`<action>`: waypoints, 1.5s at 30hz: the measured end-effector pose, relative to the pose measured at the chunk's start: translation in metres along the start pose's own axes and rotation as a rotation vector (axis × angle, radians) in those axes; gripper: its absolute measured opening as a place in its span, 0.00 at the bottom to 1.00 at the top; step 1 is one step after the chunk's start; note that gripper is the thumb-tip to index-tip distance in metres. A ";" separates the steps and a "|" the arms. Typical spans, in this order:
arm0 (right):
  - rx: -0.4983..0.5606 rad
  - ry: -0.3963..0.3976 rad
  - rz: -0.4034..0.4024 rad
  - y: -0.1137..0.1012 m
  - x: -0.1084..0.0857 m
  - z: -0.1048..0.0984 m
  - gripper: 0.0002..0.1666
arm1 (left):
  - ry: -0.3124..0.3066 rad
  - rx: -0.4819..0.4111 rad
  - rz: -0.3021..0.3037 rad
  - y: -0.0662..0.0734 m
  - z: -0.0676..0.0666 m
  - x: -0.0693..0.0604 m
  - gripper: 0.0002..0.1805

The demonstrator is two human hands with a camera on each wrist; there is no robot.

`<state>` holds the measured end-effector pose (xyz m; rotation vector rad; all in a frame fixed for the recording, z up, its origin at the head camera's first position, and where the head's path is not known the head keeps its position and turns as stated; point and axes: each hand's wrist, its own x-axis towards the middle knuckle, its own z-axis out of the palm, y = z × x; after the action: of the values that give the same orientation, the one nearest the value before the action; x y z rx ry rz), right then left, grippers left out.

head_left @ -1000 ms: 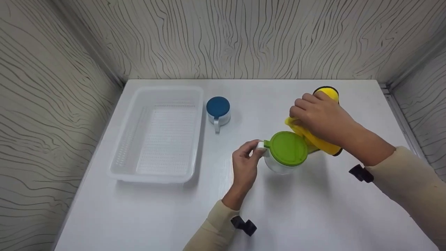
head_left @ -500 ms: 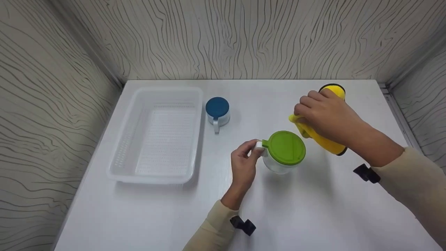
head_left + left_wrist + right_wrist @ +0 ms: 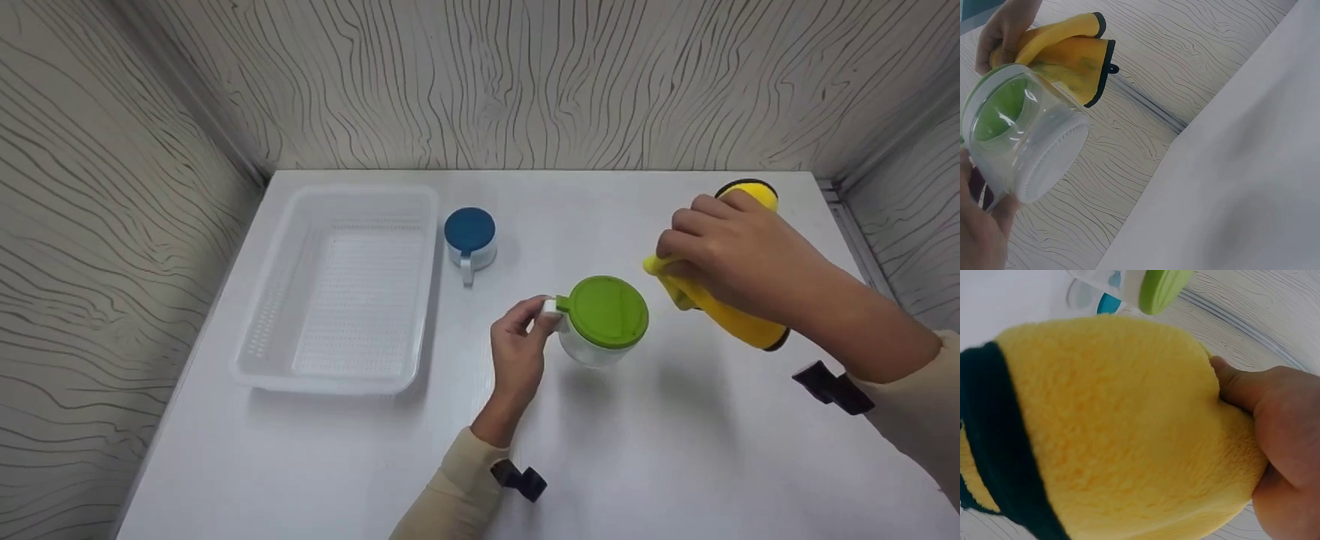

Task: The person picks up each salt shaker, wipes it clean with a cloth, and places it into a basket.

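Note:
A clear jar [image 3: 1033,135] with a green lid [image 3: 608,311] is held above the table by its white handle [image 3: 553,307]. My left hand [image 3: 519,349] pinches that handle between thumb and fingers. To the right of the jar, my right hand [image 3: 739,251] grips a bunched yellow cloth [image 3: 739,319] with a dark edging. A gap separates cloth and jar in the head view. The right wrist view is mostly filled by the cloth [image 3: 1123,422], with the thumb pressing its side.
A white perforated plastic basket [image 3: 427,292] stands on the left of the white table [image 3: 337,465]. Beside its right rim is a smaller jar with a blue lid [image 3: 469,229], handle toward me. Wood-patterned panels [image 3: 487,82] enclose the table at the back and sides.
My right hand has drawn the cloth away from the jar to the right. The left hand has shifted the jar slightly left and up in the head view.

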<state>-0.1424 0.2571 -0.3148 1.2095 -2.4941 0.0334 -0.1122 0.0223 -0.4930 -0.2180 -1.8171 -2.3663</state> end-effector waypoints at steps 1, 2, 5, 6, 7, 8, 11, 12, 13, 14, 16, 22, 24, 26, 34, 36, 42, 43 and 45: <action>-0.001 -0.004 -0.003 -0.002 0.000 -0.002 0.20 | 0.002 0.002 0.000 0.000 0.000 0.000 0.11; -0.003 -0.008 -0.005 -0.004 0.000 -0.005 0.20 | 0.003 0.004 0.001 0.000 -0.001 0.000 0.11; 0.010 -0.014 -0.017 -0.011 0.000 -0.011 0.21 | 0.001 -0.003 0.007 0.001 0.000 0.001 0.11; 0.017 -0.018 -0.020 -0.013 0.001 -0.013 0.20 | -0.001 -0.006 0.009 0.001 0.000 0.001 0.11; 0.025 -0.020 -0.027 -0.016 0.001 -0.014 0.20 | -0.003 -0.009 0.010 0.001 0.000 0.001 0.11; 0.034 -0.023 -0.031 -0.019 0.002 -0.015 0.20 | -0.004 -0.011 0.010 0.001 0.000 0.002 0.11; 0.063 -0.030 -0.050 -0.028 0.006 -0.018 0.19 | -0.001 -0.009 0.004 0.001 0.001 0.002 0.11; 0.070 -0.032 -0.058 -0.031 0.007 -0.018 0.19 | 0.000 -0.006 0.001 0.001 0.001 0.001 0.11; 0.075 -0.031 -0.068 -0.034 0.009 -0.018 0.18 | 0.001 -0.002 -0.001 0.000 0.001 0.001 0.10; 0.079 -0.037 -0.074 -0.037 0.010 -0.019 0.18 | 0.001 0.000 -0.003 0.000 0.001 0.001 0.10; 0.078 -0.053 -0.088 -0.042 0.013 -0.019 0.17 | 0.001 0.007 -0.006 0.000 0.001 0.001 0.10; 0.063 -0.149 -0.099 -0.055 0.025 -0.015 0.16 | -0.004 0.016 -0.014 0.002 0.004 -0.001 0.11; 0.059 -0.165 -0.100 -0.058 0.028 -0.011 0.16 | -0.007 0.013 -0.016 0.002 0.005 -0.001 0.11; 0.056 -0.175 -0.101 -0.060 0.031 -0.006 0.15 | -0.012 0.011 -0.012 0.002 0.006 -0.002 0.11; 0.063 -0.173 -0.110 -0.060 0.035 0.011 0.13 | -0.031 0.021 0.011 0.002 0.007 -0.003 0.11; 0.073 -0.171 -0.103 -0.059 0.035 0.013 0.13 | -0.037 0.023 0.018 0.002 0.007 -0.003 0.11; 0.087 -0.175 -0.080 -0.056 0.033 0.017 0.13 | -0.051 0.000 0.009 0.001 0.007 -0.005 0.12; 0.088 -0.173 -0.079 -0.055 0.032 0.017 0.13 | -0.052 -0.007 0.006 0.001 0.007 -0.006 0.11; 0.089 -0.165 -0.078 -0.054 0.031 0.018 0.13 | -0.055 -0.013 0.002 0.001 0.007 -0.006 0.11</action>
<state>-0.1243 0.1962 -0.3285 1.3970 -2.6084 0.0250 -0.1063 0.0290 -0.4918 -0.2893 -1.8242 -2.3947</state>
